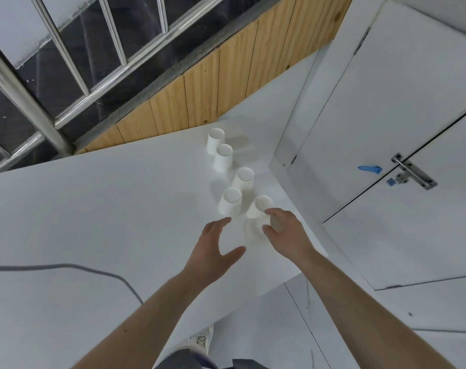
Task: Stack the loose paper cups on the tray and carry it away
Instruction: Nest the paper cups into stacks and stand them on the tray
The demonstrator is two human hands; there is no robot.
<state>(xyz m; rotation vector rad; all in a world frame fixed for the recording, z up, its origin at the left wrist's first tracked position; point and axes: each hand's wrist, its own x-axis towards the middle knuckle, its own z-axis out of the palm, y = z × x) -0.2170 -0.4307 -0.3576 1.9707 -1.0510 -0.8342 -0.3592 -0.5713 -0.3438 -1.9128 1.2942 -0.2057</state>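
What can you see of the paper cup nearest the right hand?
The nearest paper cup is plain white, paper by its look, standing upside down on the white table, slightly tilted in this wide view, flat base up. The right hand touches its near side, fingers curled around it. Another inverted cup stands close on its left; whether they touch is unclear. The left hand is apart, open.

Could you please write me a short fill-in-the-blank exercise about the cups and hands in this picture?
1. The paper cups on the white table stand with their bases facing ____.
2. The ____ hand has its grip on the nearest cup.
3. The left hand is ____, holding nothing.
4. A grey ____ lies across the table at the left.

Missing words: up; right; open; cable
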